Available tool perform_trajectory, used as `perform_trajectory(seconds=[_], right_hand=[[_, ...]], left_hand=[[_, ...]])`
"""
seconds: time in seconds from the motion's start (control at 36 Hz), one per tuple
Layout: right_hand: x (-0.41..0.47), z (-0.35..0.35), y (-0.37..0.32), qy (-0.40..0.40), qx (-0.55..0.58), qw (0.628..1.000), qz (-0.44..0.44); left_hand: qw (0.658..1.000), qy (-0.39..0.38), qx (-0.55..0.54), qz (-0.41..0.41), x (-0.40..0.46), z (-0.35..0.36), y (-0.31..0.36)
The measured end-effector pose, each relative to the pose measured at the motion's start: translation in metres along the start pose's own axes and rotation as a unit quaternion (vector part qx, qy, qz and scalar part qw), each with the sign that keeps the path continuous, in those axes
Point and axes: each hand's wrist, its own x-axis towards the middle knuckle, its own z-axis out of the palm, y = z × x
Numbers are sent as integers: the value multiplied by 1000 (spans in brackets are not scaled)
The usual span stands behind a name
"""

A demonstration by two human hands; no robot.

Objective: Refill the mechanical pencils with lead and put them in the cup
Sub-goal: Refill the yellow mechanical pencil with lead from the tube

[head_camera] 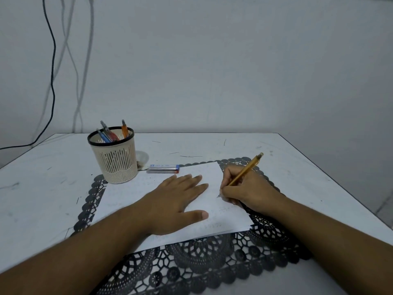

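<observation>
Nearest the person, a black lace-pattern placemat (204,258) covers the worn white table (42,188), cushioning the stack of white paper (212,220) laid on it. The left hand (174,201) lies flat and released, fingers spread, apparently to pin the sheets. The right hand (244,192) grips a slim yellow mechanical pencil (246,170) in a writing hold, tip on the paper, likely testing the lead. Beyond, a small lead case (163,168) lies just beside the slotted cream plastic cup (116,160), which holds three pencils (112,133) upright.
</observation>
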Motion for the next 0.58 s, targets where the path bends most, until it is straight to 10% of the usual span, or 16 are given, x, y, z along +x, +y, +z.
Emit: perform_trajectory(seconds=[0.58], right_hand=[[-4, 1, -5, 44, -28, 999, 6]], left_hand=[[1000, 7, -1, 1, 0, -1, 1]])
